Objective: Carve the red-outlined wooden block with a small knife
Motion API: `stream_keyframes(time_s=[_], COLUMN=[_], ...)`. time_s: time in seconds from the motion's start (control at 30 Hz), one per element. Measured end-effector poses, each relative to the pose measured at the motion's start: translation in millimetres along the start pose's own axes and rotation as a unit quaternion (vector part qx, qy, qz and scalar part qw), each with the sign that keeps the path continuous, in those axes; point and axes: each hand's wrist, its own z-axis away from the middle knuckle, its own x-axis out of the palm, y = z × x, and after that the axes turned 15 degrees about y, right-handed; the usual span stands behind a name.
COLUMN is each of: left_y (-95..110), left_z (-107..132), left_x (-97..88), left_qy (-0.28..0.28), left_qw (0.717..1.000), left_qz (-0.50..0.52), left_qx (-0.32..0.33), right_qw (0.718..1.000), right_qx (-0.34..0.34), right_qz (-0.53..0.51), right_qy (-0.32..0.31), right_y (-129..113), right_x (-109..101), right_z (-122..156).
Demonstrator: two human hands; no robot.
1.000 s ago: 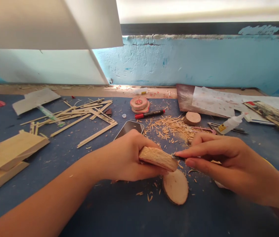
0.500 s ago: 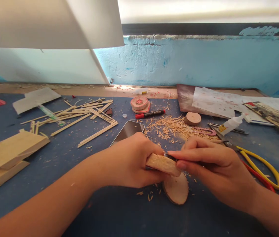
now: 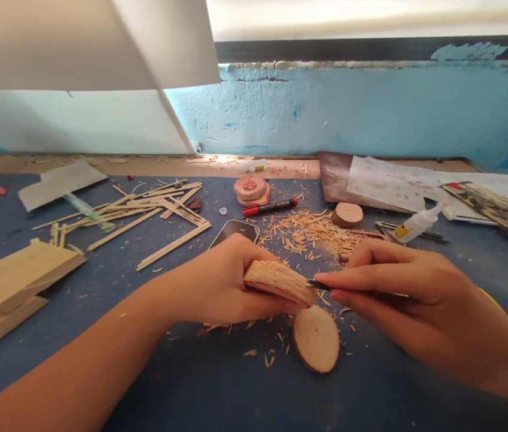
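My left hand (image 3: 222, 285) is wrapped round a pale, rough-carved wood slice (image 3: 280, 282), held on edge above the blue table (image 3: 101, 300). My right hand (image 3: 397, 294) pinches a small dark blade (image 3: 319, 284) whose tip touches the slice's right end. Directly below the held slice, a second oval wood slice (image 3: 316, 339) lies flat on the table. Fine shavings are scattered around both pieces.
A phone (image 3: 234, 233) lies just behind my left hand. Further back are a shavings pile (image 3: 312, 231), a red marker (image 3: 269, 207), a painted wood disc (image 3: 251, 188), a small round slice (image 3: 347, 214), a glue bottle (image 3: 418, 223) and papers. Wooden sticks (image 3: 146, 210) and wood blocks (image 3: 11, 282) lie left.
The blade ran leftward over the slice's edge half a second ago and has drawn back to its right end. My right hand now covers the yellow-handled pliers seen then.
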Motion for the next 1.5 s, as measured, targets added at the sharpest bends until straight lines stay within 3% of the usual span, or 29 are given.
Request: stream_keyframes(time_s=[0.4,0.77,1.3,1.5], left_y=[-1,-5,-2,7], left_z=[-1,-2,-5,-1], left_x=[-0.1,-0.8,2.6,5.2], left_qy=[0.003,0.013,0.026,0.029], left_qw=[1.0,0.998,0.999,1.0], left_qz=[0.018,0.055,0.017,-0.003], left_qx=[-0.002,0.036,0.007,0.008], right_qw=[1.0,1.0,0.994,0.994], right_qx=[0.005,0.017,0.065,0.05], right_qz=[-0.001,0.022,-0.038,-0.039], right_qy=[-0.008,0.001,0.073,0.089], right_y=[-5,-3,-3,-10], right_x=[0,-2,21,23], right_z=[-2,-3,8,11])
